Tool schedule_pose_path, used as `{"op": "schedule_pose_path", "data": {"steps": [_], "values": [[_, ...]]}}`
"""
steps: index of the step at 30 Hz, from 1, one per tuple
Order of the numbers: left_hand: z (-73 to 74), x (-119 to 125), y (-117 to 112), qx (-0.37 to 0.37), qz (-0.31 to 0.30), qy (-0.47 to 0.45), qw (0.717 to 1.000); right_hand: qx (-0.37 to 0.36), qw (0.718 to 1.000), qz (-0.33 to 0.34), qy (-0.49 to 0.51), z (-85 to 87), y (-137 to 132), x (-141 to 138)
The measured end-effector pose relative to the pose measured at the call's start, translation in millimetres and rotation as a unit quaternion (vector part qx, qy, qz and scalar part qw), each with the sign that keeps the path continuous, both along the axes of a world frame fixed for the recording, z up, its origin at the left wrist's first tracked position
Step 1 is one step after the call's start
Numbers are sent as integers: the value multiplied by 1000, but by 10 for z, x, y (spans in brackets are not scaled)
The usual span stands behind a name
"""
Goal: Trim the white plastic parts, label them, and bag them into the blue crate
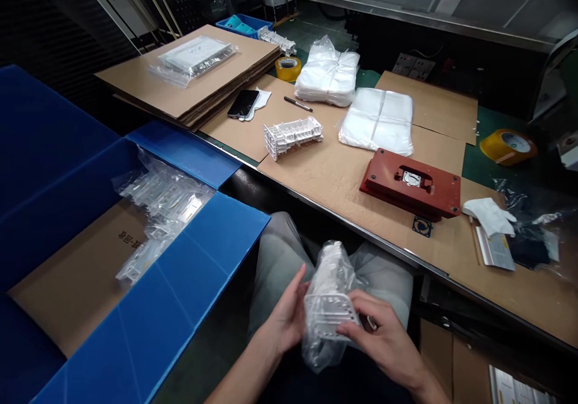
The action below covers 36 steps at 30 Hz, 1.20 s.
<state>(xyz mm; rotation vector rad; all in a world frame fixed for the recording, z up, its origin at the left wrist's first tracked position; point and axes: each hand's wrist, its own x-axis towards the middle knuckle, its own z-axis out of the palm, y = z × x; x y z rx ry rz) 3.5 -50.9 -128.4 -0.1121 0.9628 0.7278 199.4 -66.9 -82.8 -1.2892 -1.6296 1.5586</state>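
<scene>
Sitting with a white molded plastic part (329,298) in a clear poly bag (320,350), held up right over my grey trousers (280,259). Both hands are on it, one each side and not touching each other. The left hand (285,315) is on the near-left side, palm turned in and fingers pointing up, with the forearm coming in from the bottom of the shot. The right hand (385,339) comes in from the lower right, fingers curled over the front of the part through the plastic.

Just to the left is a blue corrugated plastic bin (153,326) with its flaps open and a cardboard liner, with more bagged parts (162,208) inside. On the cardboard-covered bench (334,178) ahead there's a bare white molded part (293,137), a red metal fixture (412,182), stacks of clear bags (377,121), a phone (242,103), a pen (298,103) and a yellow tape roll (288,68). Another bagged part (192,58) sits on a stack of cardboard sheets (149,76).
</scene>
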Motion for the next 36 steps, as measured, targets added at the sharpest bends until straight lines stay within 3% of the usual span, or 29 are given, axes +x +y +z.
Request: {"op": "schedule_pose_path", "data": {"steps": [2,6,10,13,16,20,22,24,26,28,31,33,36], "values": [[-48,52,-4,-20,2,-43,999,49,998,41,16,75,26,96],[-96,61,0,-23,48,-61,997,140,990,-22,-8,256,12,352],[-102,87,33,-3,74,-49,996,169,985,-24,-4,330,-91,472],[-78,158,43,13,85,-11,996,100,987,-119,-26,240,-176,526],[-52,188,52,53,116,54,990,-6,967,-255,25,140,-218,602],[-2,107,89,129,130,109,977,-24,932,-356,56,108,-162,653],[42,63,105,167,127,116,971,-39,939,-340,30,76,-95,580],[95,49,109,197,126,113,966,-83,956,-280,9,-8,-42,411],[145,66,101,217,128,99,963,-147,964,-218,49,-138,-40,168],[174,93,88,231,136,80,960,-217,943,-189,166,-279,-96,-96],[162,89,72,261,130,84,953,-275,879,-211,328,-416,-205,-394],[140,21,71,288,102,117,945,-287,852,-225,376,-425,-223,-477],[217,-196,71,323,50,170,930,-294,849,-235,370,-357,-131,-446]]}}
